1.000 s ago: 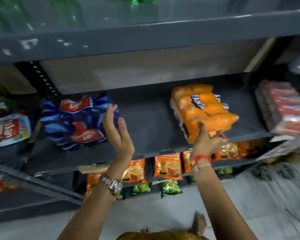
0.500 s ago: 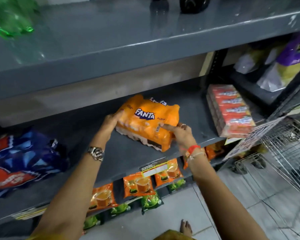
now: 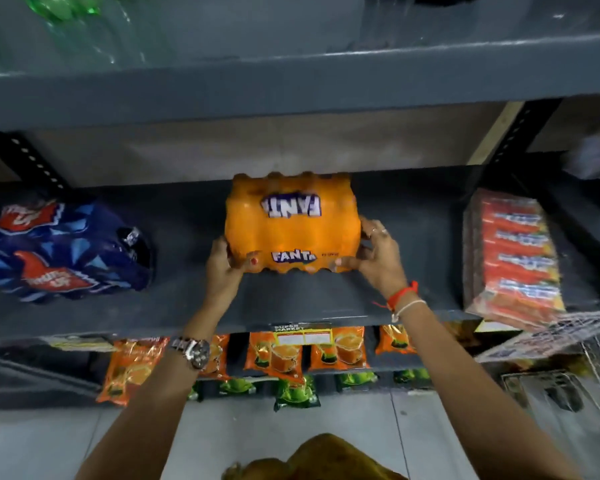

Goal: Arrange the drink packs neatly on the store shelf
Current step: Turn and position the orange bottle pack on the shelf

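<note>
An orange Fanta drink pack (image 3: pixel 288 223) sits square in the middle of the dark grey shelf (image 3: pixel 312 299). My left hand (image 3: pixel 222 268) grips its front left corner and my right hand (image 3: pixel 378 258) grips its front right corner. A blue drink pack (image 3: pixel 59 251) lies at the shelf's left end, a little askew. A red and orange drink pack (image 3: pixel 513 258) lies at the right end and overhangs the front edge.
A grey shelf (image 3: pixel 291 84) overhead carries green bottles (image 3: pixel 66 8). Orange and green sachets (image 3: pixel 278 355) hang on the lower racks. A wire basket (image 3: pixel 596 358) stands at the right. Black shelf uprights (image 3: pixel 520 129) frame the bay.
The Fanta pack has turned from a slanted position to square with the shelf front. Both hands have shifted to its front corners. The blue pack is back in view at the left.
</note>
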Available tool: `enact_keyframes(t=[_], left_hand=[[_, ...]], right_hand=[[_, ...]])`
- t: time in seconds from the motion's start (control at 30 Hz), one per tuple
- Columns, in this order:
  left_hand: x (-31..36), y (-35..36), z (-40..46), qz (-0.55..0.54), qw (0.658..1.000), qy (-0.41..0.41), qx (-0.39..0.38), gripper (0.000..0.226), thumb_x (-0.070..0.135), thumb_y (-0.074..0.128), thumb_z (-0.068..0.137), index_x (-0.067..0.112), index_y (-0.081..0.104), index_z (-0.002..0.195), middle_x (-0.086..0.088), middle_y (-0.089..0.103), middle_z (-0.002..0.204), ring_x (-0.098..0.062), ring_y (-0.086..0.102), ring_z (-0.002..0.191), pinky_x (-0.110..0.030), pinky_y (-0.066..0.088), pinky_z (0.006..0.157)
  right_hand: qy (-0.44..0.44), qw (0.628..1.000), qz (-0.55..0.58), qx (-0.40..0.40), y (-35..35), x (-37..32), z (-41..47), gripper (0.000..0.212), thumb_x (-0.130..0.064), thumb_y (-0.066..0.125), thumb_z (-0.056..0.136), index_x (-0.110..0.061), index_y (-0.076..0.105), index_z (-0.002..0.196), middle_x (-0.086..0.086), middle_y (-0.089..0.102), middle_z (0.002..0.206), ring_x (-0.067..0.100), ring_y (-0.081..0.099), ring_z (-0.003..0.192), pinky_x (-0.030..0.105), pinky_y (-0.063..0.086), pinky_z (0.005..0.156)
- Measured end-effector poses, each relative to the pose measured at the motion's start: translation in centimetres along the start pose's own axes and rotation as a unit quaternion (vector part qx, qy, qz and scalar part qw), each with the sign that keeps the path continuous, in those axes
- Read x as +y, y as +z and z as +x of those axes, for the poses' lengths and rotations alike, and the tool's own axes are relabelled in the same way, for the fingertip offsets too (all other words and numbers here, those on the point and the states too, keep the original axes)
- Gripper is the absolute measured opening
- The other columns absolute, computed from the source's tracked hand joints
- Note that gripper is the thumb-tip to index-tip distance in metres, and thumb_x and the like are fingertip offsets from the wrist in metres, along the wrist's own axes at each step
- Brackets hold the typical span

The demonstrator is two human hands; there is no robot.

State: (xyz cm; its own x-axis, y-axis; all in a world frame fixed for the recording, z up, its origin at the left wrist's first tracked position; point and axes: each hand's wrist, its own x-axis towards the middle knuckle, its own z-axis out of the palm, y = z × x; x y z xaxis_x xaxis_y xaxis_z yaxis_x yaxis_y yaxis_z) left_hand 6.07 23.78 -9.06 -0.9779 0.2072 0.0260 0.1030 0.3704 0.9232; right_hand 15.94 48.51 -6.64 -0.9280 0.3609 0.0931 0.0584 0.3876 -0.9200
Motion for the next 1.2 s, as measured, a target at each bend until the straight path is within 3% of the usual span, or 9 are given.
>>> enact_keyframes(t=[0.17, 0.33, 0.47, 0.63, 0.77, 0.9, 1.03, 1.13, 1.2], left_hand=[[-0.5, 1.6, -2.2, -0.030, 0.996, 0.006, 0.083, 0.062, 0.032, 0.064, 0.081, 0.010, 0.038, 0.132, -0.017, 0.053, 0.129, -0.026, 0.054, 0.119, -0.045, 0.047, 0.099], [1.5, 5.8, -7.5, -0.100, 0.968, 0.014, 0.230, 0.053, 0.014, 0.062, 0.084, 0.007, 0.039, 0.131, -0.016, 0.043, 0.131, -0.023, 0.050, 0.118, -0.046, 0.047, 0.099], [2.9, 7.8, -9.7, -0.135, 0.986, 0.011, 0.095, 0.051, 0.025, 0.058, 0.087, 0.022, 0.037, 0.133, -0.001, 0.042, 0.139, -0.013, 0.045, 0.125, -0.042, 0.042, 0.106], [4.4, 7.5, -7.4, -0.199, 0.980, -0.016, 0.006, 0.074, 0.031, 0.060, 0.082, 0.025, 0.016, 0.142, 0.003, 0.014, 0.154, -0.013, 0.022, 0.140, -0.042, 0.029, 0.115], [4.6, 5.4, -3.9, -0.175, 0.982, 0.008, -0.074, 0.109, 0.070, 0.066, 0.054, 0.027, 0.019, 0.142, 0.016, 0.030, 0.139, 0.010, 0.038, 0.120, -0.011, 0.040, 0.095], [4.1, 2.2, 0.2, -0.197, 0.972, -0.043, -0.121, 0.037, 0.031, 0.061, 0.076, 0.030, 0.056, 0.112, 0.013, 0.068, 0.110, -0.014, 0.056, 0.107, -0.033, 0.043, 0.094], [3.2, 0.4, 0.7, -0.194, 0.972, -0.053, 0.119, 0.025, 0.014, 0.053, 0.088, 0.004, 0.061, 0.109, -0.020, 0.065, 0.113, -0.019, 0.055, 0.097, -0.021, 0.046, 0.074], [3.6, 0.8, -1.4, -0.200, 0.931, -0.021, 0.303, 0.023, 0.013, 0.051, 0.090, 0.002, 0.057, 0.109, -0.013, 0.059, 0.107, -0.007, 0.055, 0.087, -0.011, 0.044, 0.074], [3.6, 1.9, -3.6, -0.213, 0.928, 0.002, 0.306, 0.018, 0.015, 0.051, 0.090, 0.006, 0.054, 0.106, -0.010, 0.055, 0.104, -0.002, 0.054, 0.085, -0.008, 0.044, 0.073]], right_hand=[[0.030, 0.998, 0.060, -0.017, -0.4, -0.2, 0.0, 0.067, -0.022, 0.077, 0.075, -0.014, 0.042, 0.131, 0.001, 0.048, 0.122, 0.015, 0.050, 0.110, 0.018, 0.049, 0.082], [0.087, 0.979, 0.185, 0.009, -1.2, -1.8, 3.4, 0.064, -0.051, 0.041, 0.086, -0.018, 0.033, 0.141, 0.001, 0.041, 0.140, 0.015, 0.043, 0.125, 0.033, 0.037, 0.104], [0.111, 0.981, 0.157, -0.029, 0.0, -2.3, 5.5, 0.051, -0.043, 0.035, 0.097, -0.012, 0.043, 0.137, 0.011, 0.051, 0.139, 0.027, 0.051, 0.124, 0.038, 0.043, 0.102], [0.064, 0.974, 0.216, 0.026, 0.6, -1.5, 3.5, 0.026, -0.028, 0.041, 0.099, -0.015, 0.052, 0.117, 0.006, 0.057, 0.115, 0.021, 0.057, 0.103, 0.022, 0.050, 0.076], [0.016, 0.970, 0.209, 0.121, 2.5, -0.9, -0.5, 0.011, -0.040, 0.052, 0.090, -0.032, 0.057, 0.096, 0.013, 0.059, 0.111, 0.020, 0.058, 0.100, 0.037, 0.052, 0.090], [0.002, 0.977, 0.088, 0.197, 6.9, -2.8, -5.5, 0.046, -0.065, 0.043, 0.081, -0.023, 0.053, 0.097, 0.007, 0.053, 0.100, 0.029, 0.053, 0.100, 0.045, 0.044, 0.090], [-0.048, 0.992, 0.036, 0.109, 11.3, -4.6, -8.2, 0.038, -0.033, 0.048, 0.087, -0.007, 0.052, 0.115, 0.011, 0.050, 0.116, 0.025, 0.052, 0.106, 0.035, 0.046, 0.089], [-0.068, 0.994, 0.040, 0.076, 11.2, -5.0, -6.8, 0.022, -0.028, 0.051, 0.091, -0.015, 0.060, 0.106, 0.005, 0.059, 0.115, 0.020, 0.057, 0.107, 0.041, 0.050, 0.089], [-0.049, 0.984, 0.087, 0.147, 9.5, -5.1, -5.0, 0.013, -0.029, 0.052, 0.090, -0.022, 0.060, 0.099, 0.005, 0.062, 0.108, 0.022, 0.058, 0.105, 0.047, 0.049, 0.090]])
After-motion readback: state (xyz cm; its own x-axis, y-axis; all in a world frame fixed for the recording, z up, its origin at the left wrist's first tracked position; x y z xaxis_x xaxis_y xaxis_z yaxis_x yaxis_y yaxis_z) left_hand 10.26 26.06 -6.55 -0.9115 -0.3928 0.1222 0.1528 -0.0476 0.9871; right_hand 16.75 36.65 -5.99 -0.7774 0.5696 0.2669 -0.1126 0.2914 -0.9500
